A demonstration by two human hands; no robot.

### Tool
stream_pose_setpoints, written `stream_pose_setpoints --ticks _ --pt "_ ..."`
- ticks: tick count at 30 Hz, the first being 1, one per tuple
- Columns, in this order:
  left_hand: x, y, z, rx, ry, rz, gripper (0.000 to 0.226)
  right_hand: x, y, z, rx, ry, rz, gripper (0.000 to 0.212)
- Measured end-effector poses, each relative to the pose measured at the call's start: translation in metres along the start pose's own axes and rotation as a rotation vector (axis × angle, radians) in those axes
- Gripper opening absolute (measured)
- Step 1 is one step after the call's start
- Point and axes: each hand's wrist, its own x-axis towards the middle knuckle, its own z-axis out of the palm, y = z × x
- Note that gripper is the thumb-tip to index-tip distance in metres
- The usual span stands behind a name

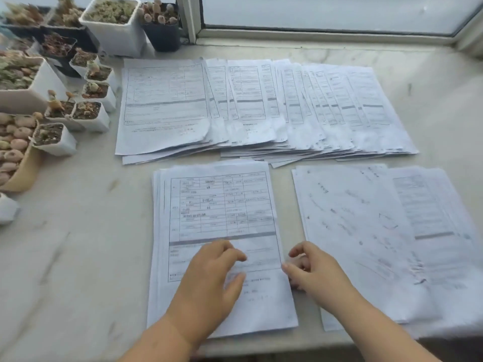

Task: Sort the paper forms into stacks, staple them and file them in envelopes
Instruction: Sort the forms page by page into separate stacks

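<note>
L hand (209, 280) on near stack (222, 205); R hand (313, 270) at edge.

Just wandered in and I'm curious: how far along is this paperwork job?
Early. Sorting has begun: a fanned row of forms lies by the window, another pile at right. Both hands, left and right, are on the near stack. Stapling and filing remain; no stapler or envelopes show.

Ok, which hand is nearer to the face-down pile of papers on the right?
Right. The right hand sits at the near stack's right edge, beside the face-down pile. The left hand rests on the near stack, farther away.
</note>
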Motion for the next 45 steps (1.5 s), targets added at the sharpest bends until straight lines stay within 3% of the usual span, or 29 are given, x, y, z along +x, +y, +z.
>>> stream_pose_setpoints --ticks 4,12,24,29,32,34,35,37,41,45 --pt "-0.045 0.020 0.039 -0.040 0.010 -0.038 0.026 -0.016 0.017 0.001 0.086 -0.067 -0.034 0.020" --pt "-0.054 0.019 0.059 -0.047 0.041 -0.060 0.029 -0.032 0.038 0.002 0.332 -0.312 -0.161 0.041" --pt "-0.056 0.012 0.056 -0.126 0.122 -0.034 0.035 -0.025 0.040 0.024 0.368 -0.111 -0.196 0.040" --pt "-0.056 0.011 0.054 -0.262 0.146 -0.088 0.036 -0.025 0.041 0.018 0.404 -0.199 -0.176 0.030" --pt "-0.057 0.013 0.054 -0.288 0.203 -0.121 0.035 -0.027 0.041 0.011 0.466 -0.278 -0.160 0.050" --pt "-0.055 0.016 0.056 -0.267 0.288 -0.194 0.021 -0.027 0.042 0.010 0.463 -0.295 -0.159 0.061" --pt "-0.053 0.017 0.057 -0.266 0.335 -0.239 0.008 -0.026 0.042 0.011 0.458 -0.290 -0.156 0.061" --pt "-0.051 0.019 0.060 -0.265 0.384 -0.290 0.014 -0.024 0.043 0.014 0.447 -0.252 -0.149 0.055" --pt "-0.054 0.018 0.059 -0.180 0.267 -0.125 0.005 -0.020 0.043 0.021 0.422 -0.172 -0.133 0.049" --pt "-0.056 0.009 0.052 -0.103 0.130 -0.033 0.028 -0.019 0.038 0.024 0.451 -0.137 -0.116 0.042"
